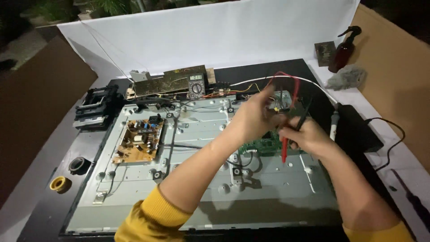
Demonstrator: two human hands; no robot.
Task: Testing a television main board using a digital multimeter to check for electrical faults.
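Probes: your right hand grips the red probe and the black probe together, tips aimed at the green circuit board.
Left hand: your left hand is closed round something small near the board's top edge; what it is cannot be made out.
Board: it sits right of centre on the grey metal panel.
Meter: the multimeter stands propped beyond the panel; keep its dial in sight.
Technique: steady your wrists on the panel, touch one point per tip, and keep the red lead from snagging.
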